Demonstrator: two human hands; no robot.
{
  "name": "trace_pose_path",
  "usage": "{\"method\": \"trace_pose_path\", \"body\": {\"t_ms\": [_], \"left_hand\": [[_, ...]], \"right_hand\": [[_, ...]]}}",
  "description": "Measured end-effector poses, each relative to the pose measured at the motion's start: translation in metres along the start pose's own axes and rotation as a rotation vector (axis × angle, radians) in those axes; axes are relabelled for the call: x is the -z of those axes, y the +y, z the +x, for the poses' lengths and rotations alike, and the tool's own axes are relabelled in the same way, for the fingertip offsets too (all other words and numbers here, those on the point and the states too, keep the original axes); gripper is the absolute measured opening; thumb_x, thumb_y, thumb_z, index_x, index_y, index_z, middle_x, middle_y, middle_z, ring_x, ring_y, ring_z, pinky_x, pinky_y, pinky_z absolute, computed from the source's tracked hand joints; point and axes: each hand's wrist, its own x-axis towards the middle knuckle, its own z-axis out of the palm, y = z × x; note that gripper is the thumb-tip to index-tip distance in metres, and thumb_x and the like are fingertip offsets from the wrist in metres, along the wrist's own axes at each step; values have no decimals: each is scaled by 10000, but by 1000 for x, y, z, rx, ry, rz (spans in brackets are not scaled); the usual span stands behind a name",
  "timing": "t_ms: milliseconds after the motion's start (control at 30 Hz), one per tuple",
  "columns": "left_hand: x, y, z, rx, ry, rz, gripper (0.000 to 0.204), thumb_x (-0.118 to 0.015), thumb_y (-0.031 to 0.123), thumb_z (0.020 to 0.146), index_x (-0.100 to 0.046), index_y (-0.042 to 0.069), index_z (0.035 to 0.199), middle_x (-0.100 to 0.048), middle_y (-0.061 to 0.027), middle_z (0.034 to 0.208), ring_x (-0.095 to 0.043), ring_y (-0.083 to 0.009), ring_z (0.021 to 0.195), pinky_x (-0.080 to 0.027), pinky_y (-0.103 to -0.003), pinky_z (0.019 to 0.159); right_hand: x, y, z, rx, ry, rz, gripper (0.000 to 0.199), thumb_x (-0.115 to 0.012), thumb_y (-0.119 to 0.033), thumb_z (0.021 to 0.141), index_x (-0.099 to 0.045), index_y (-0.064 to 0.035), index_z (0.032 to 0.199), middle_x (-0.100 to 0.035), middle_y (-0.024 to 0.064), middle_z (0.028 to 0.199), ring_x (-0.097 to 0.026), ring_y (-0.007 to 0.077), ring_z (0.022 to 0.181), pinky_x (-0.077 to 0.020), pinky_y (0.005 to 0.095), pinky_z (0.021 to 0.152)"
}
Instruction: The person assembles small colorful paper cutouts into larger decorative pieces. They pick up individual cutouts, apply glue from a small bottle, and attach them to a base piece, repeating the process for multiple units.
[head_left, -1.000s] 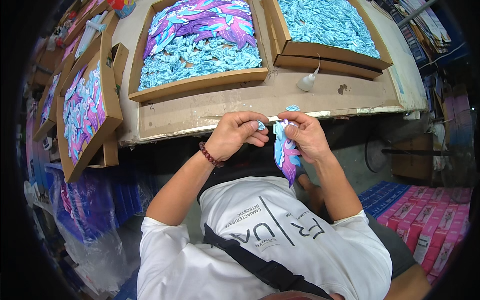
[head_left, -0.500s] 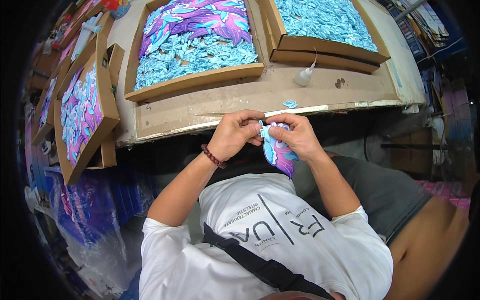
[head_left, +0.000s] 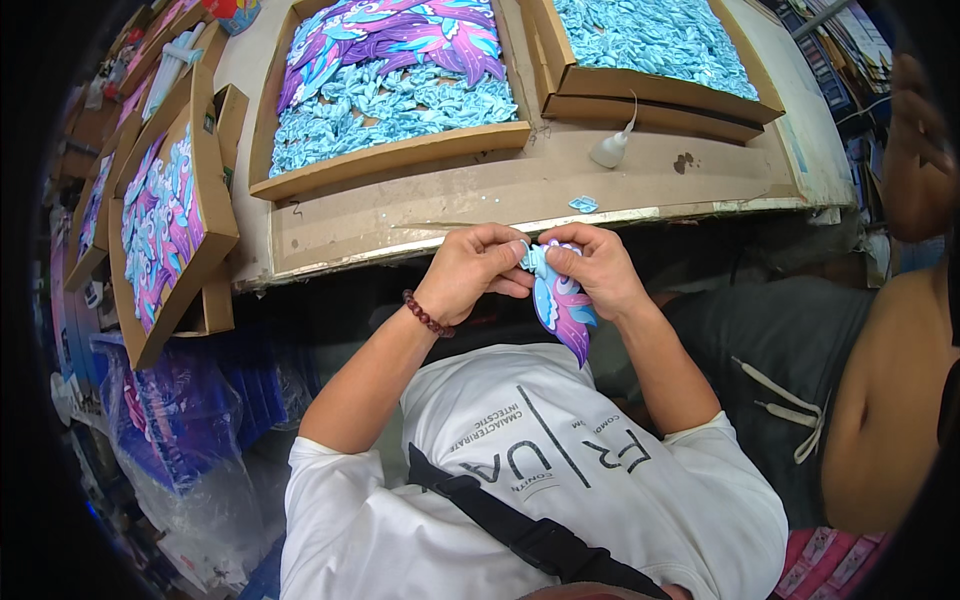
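Note:
In front of my chest, just off the table edge, my left hand [head_left: 468, 275] pinches a small light-blue piece [head_left: 529, 257] between thumb and fingers. My right hand [head_left: 606, 277] grips the top of a flat purple-and-blue fin-shaped piece [head_left: 566, 313], thumb on its face. The two pieces meet between my fingertips; whether they are joined cannot be made out. The fin-shaped piece hangs with its purple point downward. A loose light-blue piece [head_left: 583, 204] lies at the table's edge, beyond my right hand.
On the table [head_left: 400, 215], a cardboard tray [head_left: 400, 160] holds purple and light-blue pieces; another tray [head_left: 650, 112] holds light-blue ones. A white squeeze bottle [head_left: 609, 150] with a thin nozzle stands between. Tilted boxes [head_left: 222, 235] sit at left. Another person [head_left: 880, 400] is close at right.
The fin-shaped piece has dropped slightly and swung a little, still in my right hand. The other person has moved, with a hand and bare torso now showing at right.

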Motion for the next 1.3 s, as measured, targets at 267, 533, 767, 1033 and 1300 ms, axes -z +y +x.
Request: {"method": "trace_pose_path", "body": {"t_ms": [267,533,767,1033,1300], "left_hand": [[2,0,3,35,-19,-76,196,-593,118,944,-571,-36,1063,-598,-96,951,-698,-225,781,-606,-299,639],[3,-2,6,35,-43,-129,214,-573,135,962,-579,-39,1087,-657,-120,925,-705,-199,774,-615,-295,635],[3,-6,6,-17,-32,-150,229,-600,108,942,-582,-53,1104,-631,-105,927,-672,-176,748,-586,-273,611],[0,8,12,-226,109,30,210,-625,93,922,-598,-43,1079,-639,-84,856,-632,-136,656,-521,-233,511],[38,42,34,-436,488,745,159,-653,94,856,-665,-38,944,-679,-119,738,-655,-167,663,-520,-290,617]], "right_hand": [[8,1,2,-24,-12,123,269,-685,-114,899,-615,42,1106,-642,54,914,-585,75,779,-499,211,673],[4,2,2,-3,-33,202,283,-688,-127,898,-612,46,1110,-643,58,931,-590,79,787,-506,222,681],[8,5,1,-57,10,199,269,-685,-136,902,-622,35,1098,-638,34,914,-558,66,758,-485,211,676],[23,8,-12,-57,69,159,235,-660,-89,905,-620,31,1103,-611,11,875,-516,51,722,-442,201,621],[35,8,-21,-4,147,172,230,-662,-81,904,-620,20,1107,-632,31,869,-551,63,712,-474,213,626]]}}
